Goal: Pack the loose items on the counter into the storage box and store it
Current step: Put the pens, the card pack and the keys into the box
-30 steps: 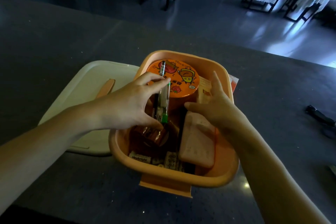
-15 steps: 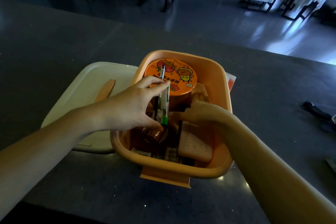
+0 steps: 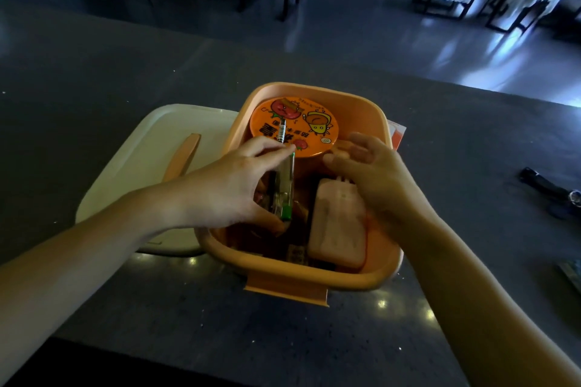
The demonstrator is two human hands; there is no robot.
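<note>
An orange storage box [image 3: 361, 278] stands on the dark counter in front of me. Inside it sit a round orange cup with a cartoon lid [image 3: 309, 129] at the far end, a pale pink flat case [image 3: 338, 232] at the right and small dark packets [image 3: 295, 254] near the front wall. My left hand [image 3: 232, 188] is over the box's left half, pinching a clear green-tipped pack of pens [image 3: 284, 185] between thumb and forefinger. My right hand [image 3: 374, 173] hovers above the pink case with fingers curled loosely, holding nothing.
The box's cream lid [image 3: 147, 160] with an orange handle [image 3: 182, 157] lies to the left, partly under the box. A paper [image 3: 396, 135] pokes out behind the box. A black object [image 3: 547, 185] lies at the right. Chairs stand beyond the counter's far edge.
My right hand has lifted out of the box and off the pink case, now hovering above it. My left hand keeps hold of the pen pack, shifted slightly.
</note>
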